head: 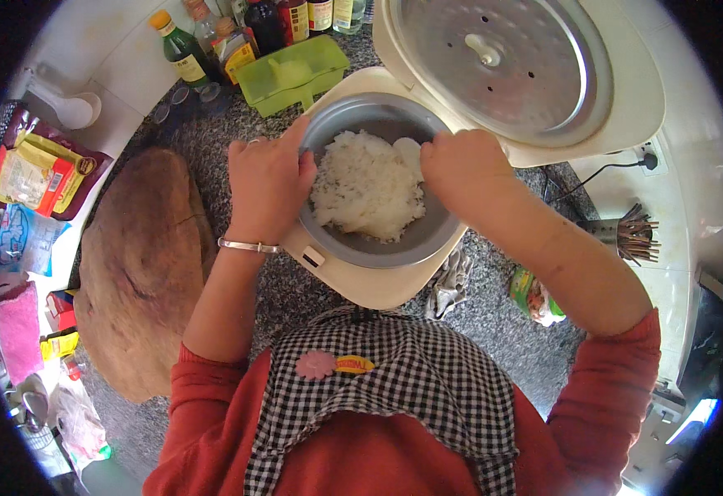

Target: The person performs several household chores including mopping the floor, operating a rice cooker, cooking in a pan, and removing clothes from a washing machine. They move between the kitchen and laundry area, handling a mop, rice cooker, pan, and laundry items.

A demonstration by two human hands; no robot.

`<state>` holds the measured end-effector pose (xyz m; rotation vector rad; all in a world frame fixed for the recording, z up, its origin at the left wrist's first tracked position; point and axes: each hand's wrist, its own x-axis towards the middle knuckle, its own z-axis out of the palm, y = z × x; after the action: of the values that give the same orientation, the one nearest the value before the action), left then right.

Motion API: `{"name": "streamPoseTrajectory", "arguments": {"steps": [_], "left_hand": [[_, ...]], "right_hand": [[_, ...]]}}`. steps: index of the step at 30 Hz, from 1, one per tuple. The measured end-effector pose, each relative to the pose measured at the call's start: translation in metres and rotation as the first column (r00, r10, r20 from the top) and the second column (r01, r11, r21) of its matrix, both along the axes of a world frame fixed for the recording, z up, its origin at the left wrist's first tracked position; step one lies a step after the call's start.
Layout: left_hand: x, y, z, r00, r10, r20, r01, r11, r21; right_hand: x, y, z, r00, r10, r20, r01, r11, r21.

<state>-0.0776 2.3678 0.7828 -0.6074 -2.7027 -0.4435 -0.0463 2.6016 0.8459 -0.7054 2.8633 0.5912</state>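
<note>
A grey inner pot (pixel 392 257) sits in a cream rice cooker (pixel 380 291), holding a mound of cooked white rice (pixel 364 192). At the pot's left rim is my left hand (pixel 268 186), with thumb and index finger gripping the edge. My right hand (pixel 466 170) is closed around a white rice paddle (pixel 407 150) at the pot's right side. The paddle's blade rests against the rice, while its handle is mostly hidden by my fist. The cooker's lid (pixel 516 74) stands raised at the upper right, showing its metal inner plate.
A large wooden board (pixel 144 273) lies on the granite counter at left. Behind the cooker are a green plastic container (pixel 293 71) and several bottles (pixel 188 59). A grey cloth (pixel 449 285), a plastic packet (pixel 532 297) and a metal holder with chopsticks (pixel 603 230) are at right.
</note>
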Motion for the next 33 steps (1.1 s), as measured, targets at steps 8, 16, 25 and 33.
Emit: {"name": "streamPoseTrajectory", "arguments": {"steps": [8,16,25,33], "left_hand": [[0.000,0.001,-0.005,1.000,0.000,-0.025,0.001,1.000,0.018],[0.000,0.001,-0.005,1.000,-0.007,-0.014,0.008,1.000,0.027],[-0.002,-0.001,-0.005,0.999,-0.006,0.044,0.002,0.996,0.086],[-0.002,-0.002,-0.006,0.999,-0.001,0.047,-0.002,0.997,0.081]], "right_hand": [[0.026,-0.014,-0.027,0.995,0.037,0.093,-0.009,0.960,-0.280],[0.023,-0.018,-0.032,0.912,-0.239,0.334,0.361,0.854,-0.375],[0.038,0.009,-0.017,0.981,-0.194,0.030,0.179,0.820,-0.543],[0.046,0.023,0.024,0.954,-0.296,-0.058,0.268,0.920,-0.285]]}}
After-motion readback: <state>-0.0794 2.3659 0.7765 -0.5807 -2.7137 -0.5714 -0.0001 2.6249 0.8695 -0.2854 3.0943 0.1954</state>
